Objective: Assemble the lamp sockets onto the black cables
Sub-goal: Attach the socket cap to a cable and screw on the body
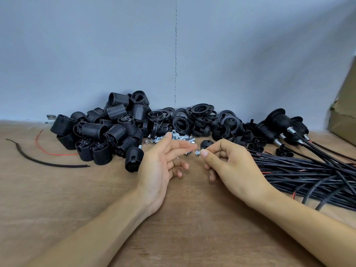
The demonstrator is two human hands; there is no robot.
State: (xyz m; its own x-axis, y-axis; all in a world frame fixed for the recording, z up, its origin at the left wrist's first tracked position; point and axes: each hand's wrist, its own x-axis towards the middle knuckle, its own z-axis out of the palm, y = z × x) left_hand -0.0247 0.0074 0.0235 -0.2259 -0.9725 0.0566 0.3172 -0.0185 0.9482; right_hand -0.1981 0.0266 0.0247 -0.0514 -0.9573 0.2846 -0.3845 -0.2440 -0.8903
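**Inspector:** Hands, status?

**Assessor:** Right hand (231,166) pinches a small metal fitting (198,152) between thumb and forefinger, the other fingers curled under; left hand (161,162) is open, palm turned inward, fingers loosely straight, tips near the fitting; nothing plainly gripped in it.

**Inspector:** Stock location?

**Assessor:** Sockets (100,132) heaped at the back left of the desk (183,218); rings (202,112) piled beside them; cables (298,170) bundled at the right; a cap (207,144) just behind the held fitting.

**Inspector:** Handling?

**Assessor:** By judgement: fitting light, hard, smooth, apt to slip; hold its flanks and leave the thread free; sockets rigid and ribbed, easy to take by the body; cables limp, best held near the end.
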